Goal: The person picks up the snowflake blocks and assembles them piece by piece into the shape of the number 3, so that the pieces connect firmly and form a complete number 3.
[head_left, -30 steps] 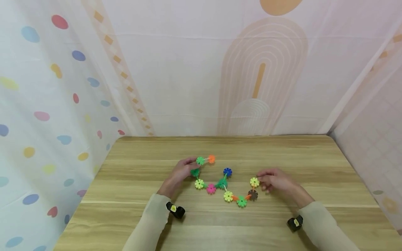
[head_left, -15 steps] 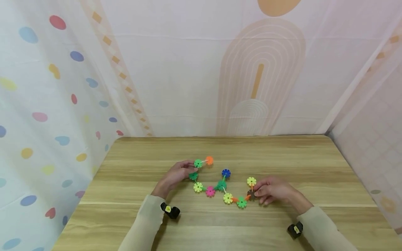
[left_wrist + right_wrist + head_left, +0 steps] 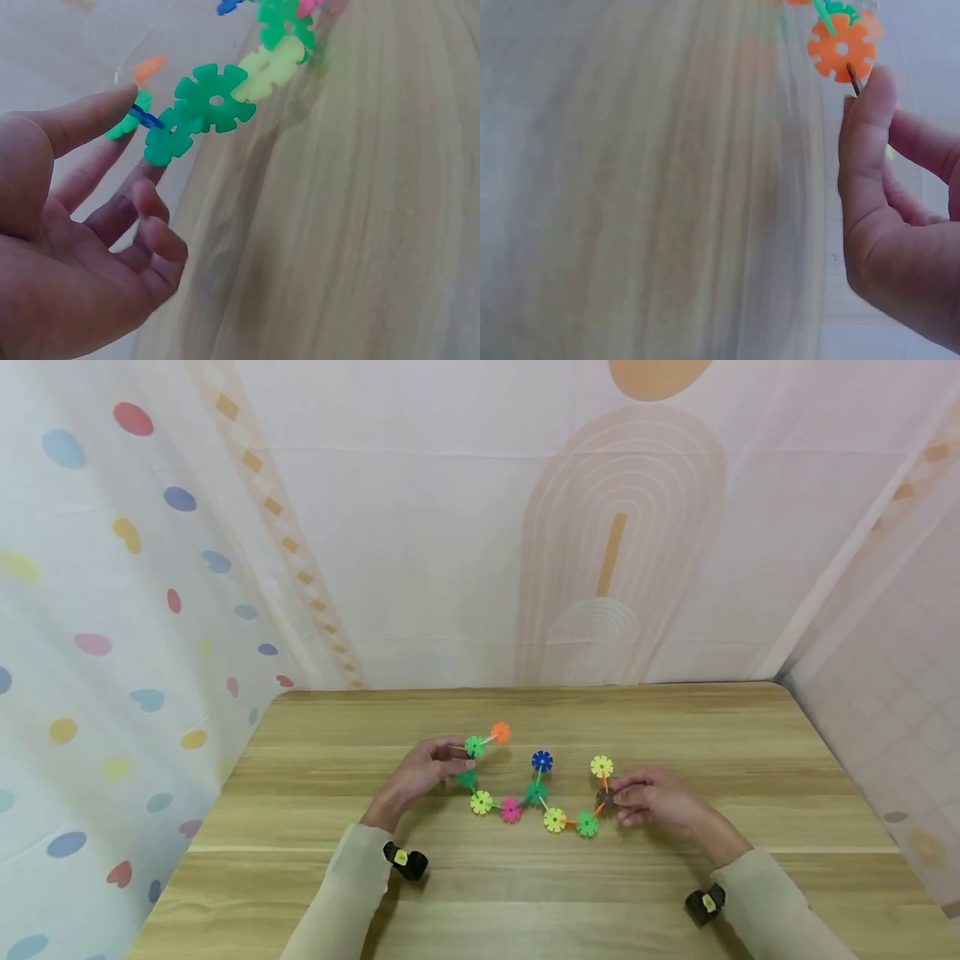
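You had your left hand (image 3: 422, 770) and right hand (image 3: 651, 795) each pinching one end of the snowflake-disc chain (image 3: 534, 792), already linked into a long zigzag lying on the wooden table (image 3: 525, 893); no loose discs showed, and its ends remained unjoined.

The head camera looks forward and down across the table (image 3: 675, 893); both wrist cameras sit close, sharing the snowflake-disc chain (image 3: 536, 793).
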